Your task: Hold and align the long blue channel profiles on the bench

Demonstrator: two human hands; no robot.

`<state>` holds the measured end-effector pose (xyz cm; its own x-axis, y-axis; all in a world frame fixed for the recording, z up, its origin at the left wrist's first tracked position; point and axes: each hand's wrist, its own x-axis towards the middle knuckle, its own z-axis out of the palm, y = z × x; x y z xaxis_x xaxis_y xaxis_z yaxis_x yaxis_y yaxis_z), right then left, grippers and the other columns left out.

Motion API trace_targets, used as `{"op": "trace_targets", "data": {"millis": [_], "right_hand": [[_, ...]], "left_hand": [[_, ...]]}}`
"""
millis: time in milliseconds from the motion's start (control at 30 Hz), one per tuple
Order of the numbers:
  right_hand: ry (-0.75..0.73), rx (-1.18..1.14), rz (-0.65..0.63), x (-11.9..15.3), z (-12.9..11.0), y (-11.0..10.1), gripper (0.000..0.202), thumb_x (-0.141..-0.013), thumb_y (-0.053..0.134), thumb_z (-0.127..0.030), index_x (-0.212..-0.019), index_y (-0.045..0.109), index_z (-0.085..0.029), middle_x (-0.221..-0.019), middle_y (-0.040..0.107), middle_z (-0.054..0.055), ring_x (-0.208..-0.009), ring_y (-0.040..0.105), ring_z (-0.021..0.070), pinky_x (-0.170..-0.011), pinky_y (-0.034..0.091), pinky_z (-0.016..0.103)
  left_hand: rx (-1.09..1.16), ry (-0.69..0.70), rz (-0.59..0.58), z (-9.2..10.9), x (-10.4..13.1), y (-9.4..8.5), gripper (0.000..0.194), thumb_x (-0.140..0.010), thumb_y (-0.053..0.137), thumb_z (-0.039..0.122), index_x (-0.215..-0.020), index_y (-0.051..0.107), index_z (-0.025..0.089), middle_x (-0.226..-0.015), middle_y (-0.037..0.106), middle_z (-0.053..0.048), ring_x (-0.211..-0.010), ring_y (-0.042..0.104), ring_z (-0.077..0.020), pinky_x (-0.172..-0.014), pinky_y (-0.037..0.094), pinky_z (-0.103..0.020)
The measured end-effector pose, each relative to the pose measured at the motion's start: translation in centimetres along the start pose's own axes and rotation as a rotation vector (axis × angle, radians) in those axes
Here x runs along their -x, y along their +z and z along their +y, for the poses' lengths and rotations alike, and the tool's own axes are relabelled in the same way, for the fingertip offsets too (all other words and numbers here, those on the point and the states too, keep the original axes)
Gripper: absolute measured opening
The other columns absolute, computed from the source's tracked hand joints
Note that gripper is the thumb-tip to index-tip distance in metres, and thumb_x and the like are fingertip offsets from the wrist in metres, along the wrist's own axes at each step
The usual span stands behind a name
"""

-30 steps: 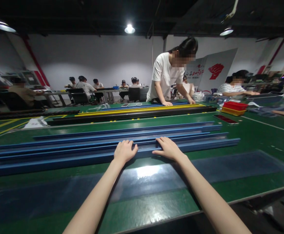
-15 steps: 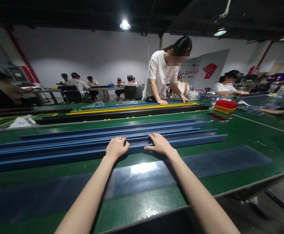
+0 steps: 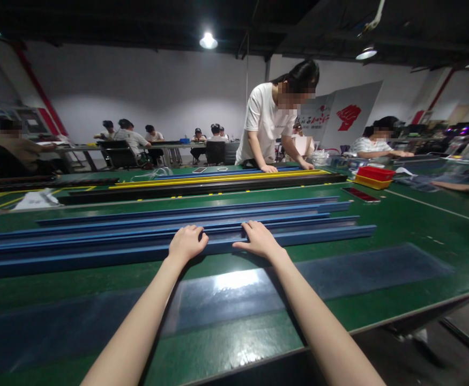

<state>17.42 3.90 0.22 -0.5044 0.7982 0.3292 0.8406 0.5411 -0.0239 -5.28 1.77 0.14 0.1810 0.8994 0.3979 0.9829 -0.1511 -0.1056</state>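
Several long blue channel strips lie side by side across the green table. The nearest blue channel strip (image 3: 318, 235) has both of my hands on it, near its middle. My left hand (image 3: 186, 242) curls over its upper edge, thumb at the right. A short gap to the right, my right hand (image 3: 259, 239) grips the same strip, fingers over the far side and thumb along the front face. The fingertips of both hands are partly hidden behind the strip. Under my forearms, a long clear plastic sheet (image 3: 363, 268) lies flat on the table and shows glare.
Across the green table (image 3: 419, 225), a co-worker (image 3: 268, 123) leans over a yellow strip (image 3: 218, 179) beside a black strip (image 3: 178, 191). Red and yellow bins (image 3: 373, 177) and a phone (image 3: 360, 194) sit at the right. Another person's arm (image 3: 459, 186) reaches in there.
Both of my hands have shifted slightly left along the nearest blue strip. The strips and the clear sheet look nearly the same.
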Motion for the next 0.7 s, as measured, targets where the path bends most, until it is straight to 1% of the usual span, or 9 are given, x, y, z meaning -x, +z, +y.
{"op": "trace_targets", "data": {"millis": [100, 233, 333, 400, 533, 600, 700], "right_hand": [[-0.001, -0.013, 0.020, 0.4, 0.0, 0.1, 0.064, -0.073, 0.048, -0.062, -0.111, 0.053, -0.010, -0.104, 0.057, 0.014, -0.097, 0.050, 0.0247, -0.084, 0.036, 0.034], [-0.022, -0.039, 0.037, 1.1, 0.3, 0.1, 0.062, -0.077, 0.044, -0.060, -0.118, 0.050, -0.014, -0.113, 0.056, 0.013, -0.105, 0.048, 0.0235, -0.088, 0.034, 0.034], [-0.042, -0.066, 0.040, 1.6, 0.7, -0.3, 0.055, -0.084, 0.037, -0.055, -0.119, 0.050, -0.015, -0.115, 0.056, 0.011, -0.106, 0.048, 0.0202, -0.089, 0.033, 0.031], [-0.018, -0.062, 0.040, 1.9, 1.2, -0.7, 0.047, -0.087, 0.033, -0.050, -0.115, 0.054, -0.017, -0.111, 0.059, 0.008, -0.102, 0.051, 0.0180, -0.087, 0.035, 0.028], [0.130, 0.012, 0.079, 2.8, 3.1, -1.4, 0.042, -0.089, 0.031, -0.046, -0.094, 0.063, -0.019, -0.093, 0.065, 0.006, -0.090, 0.057, 0.0166, -0.078, 0.036, 0.026], [0.251, 0.052, 0.124, 3.3, 4.3, -1.7, 0.040, -0.089, 0.032, -0.043, -0.086, 0.065, -0.020, -0.088, 0.066, 0.005, -0.086, 0.058, 0.0160, -0.073, 0.036, 0.025], [0.421, 0.074, 0.149, 4.0, 6.0, -1.8, 0.039, -0.088, 0.034, -0.042, -0.084, 0.067, -0.021, -0.086, 0.067, 0.004, -0.084, 0.059, 0.0165, -0.068, 0.036, 0.024]], "left_hand": [[-0.001, -0.020, -0.004, 0.2, 0.1, -0.1, 0.036, -0.083, 0.032, 0.032, -0.091, 0.064, 0.017, -0.090, 0.066, -0.008, -0.089, 0.059, -0.0217, -0.076, 0.044, -0.031], [0.002, -0.048, -0.032, 0.4, 0.4, -0.4, 0.035, -0.083, 0.033, 0.032, -0.094, 0.063, 0.017, -0.093, 0.065, -0.008, -0.092, 0.057, -0.0213, -0.079, 0.043, -0.030], [0.000, -0.053, -0.048, 0.6, 0.7, -0.7, 0.036, -0.084, 0.033, 0.033, -0.096, 0.062, 0.016, -0.095, 0.064, -0.008, -0.091, 0.057, -0.0217, -0.079, 0.042, -0.030], [-0.001, -0.052, -0.058, 0.7, 0.9, -1.0, 0.036, -0.084, 0.033, 0.033, -0.097, 0.062, 0.016, -0.096, 0.064, -0.008, -0.092, 0.057, -0.0217, -0.080, 0.042, -0.030], [0.003, -0.050, -0.074, 0.8, 1.2, -1.3, 0.035, -0.084, 0.033, 0.033, -0.098, 0.061, 0.017, -0.096, 0.064, -0.008, -0.093, 0.056, -0.0217, -0.080, 0.042, -0.031], [0.015, -0.052, -0.077, 0.8, 1.2, -1.4, 0.036, -0.084, 0.032, 0.033, -0.099, 0.061, 0.016, -0.096, 0.064, -0.009, -0.093, 0.056, -0.0222, -0.080, 0.042, -0.031], [0.027, -0.056, -0.080, 0.8, 1.2, -1.3, 0.035, -0.085, 0.033, 0.033, -0.100, 0.060, 0.016, -0.097, 0.064, -0.009, -0.093, 0.056, -0.0222, -0.081, 0.041, -0.032]]}}
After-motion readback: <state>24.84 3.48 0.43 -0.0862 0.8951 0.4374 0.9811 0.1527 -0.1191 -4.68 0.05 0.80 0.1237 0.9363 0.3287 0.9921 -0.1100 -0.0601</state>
